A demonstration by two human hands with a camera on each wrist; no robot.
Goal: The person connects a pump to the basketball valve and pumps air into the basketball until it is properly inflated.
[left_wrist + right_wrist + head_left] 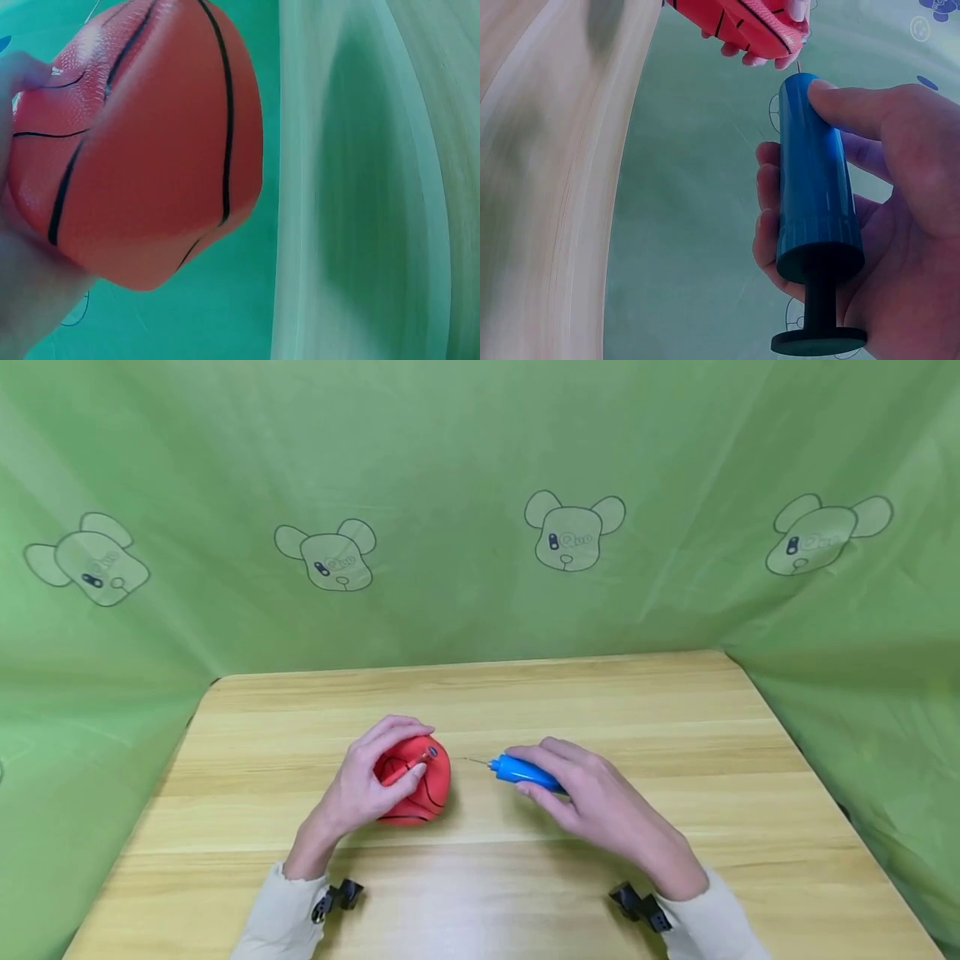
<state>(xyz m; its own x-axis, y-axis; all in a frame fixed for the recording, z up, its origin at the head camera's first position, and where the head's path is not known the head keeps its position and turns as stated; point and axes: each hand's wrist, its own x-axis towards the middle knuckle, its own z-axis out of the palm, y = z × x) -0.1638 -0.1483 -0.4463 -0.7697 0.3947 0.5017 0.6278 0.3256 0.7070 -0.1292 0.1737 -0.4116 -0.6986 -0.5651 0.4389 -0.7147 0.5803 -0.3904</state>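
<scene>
Dented red basketball (431, 787) is sitting in the left hand (365, 782), above the wooden surface (525, 893), fingers gripping it. Right hand (592, 792) is holding a blue hand pump (522, 771), needle (480, 762) pointing ballward.

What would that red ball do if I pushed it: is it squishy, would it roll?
The red ball would probably squash easily, since it looks creased and dented. It likely wouldn't roll far, being lopsided rather than round. Its pebbly-looking surface may give some grip.
</scene>
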